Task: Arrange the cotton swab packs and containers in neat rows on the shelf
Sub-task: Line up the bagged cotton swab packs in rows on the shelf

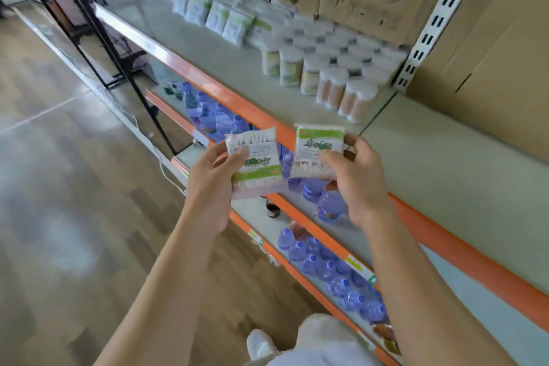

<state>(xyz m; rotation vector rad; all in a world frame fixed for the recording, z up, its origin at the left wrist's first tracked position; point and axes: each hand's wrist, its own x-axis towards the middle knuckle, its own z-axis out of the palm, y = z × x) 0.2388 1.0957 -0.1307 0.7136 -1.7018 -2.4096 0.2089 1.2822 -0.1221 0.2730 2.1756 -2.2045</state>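
The left hand [208, 184] grips the left pack [258, 157] between thumb and curled fingers, and the right hand [361, 184] grips the right pack [318, 147] in the same way. Both packs are in the air just in front of the orange front edge of the shelf [225, 68], side by side and near each other. In both the swabs run up and down, so the long axis is roughly vertical; the left pack is a little tilted. Its print is upside down, while the print on the right pack is upright (so I think the left one needs a half turn first).

The standing packs [214, 15] are at the back left part of the shelf, up and to the left of the hands and well apart from them. The round containers [329, 68] stand in a block toward the back right. The left hand is nearer to the pack rows. Both forearms reach forward, with the backs of the hands toward the camera. I judge that the hands must go forward over the edge and then to the left.
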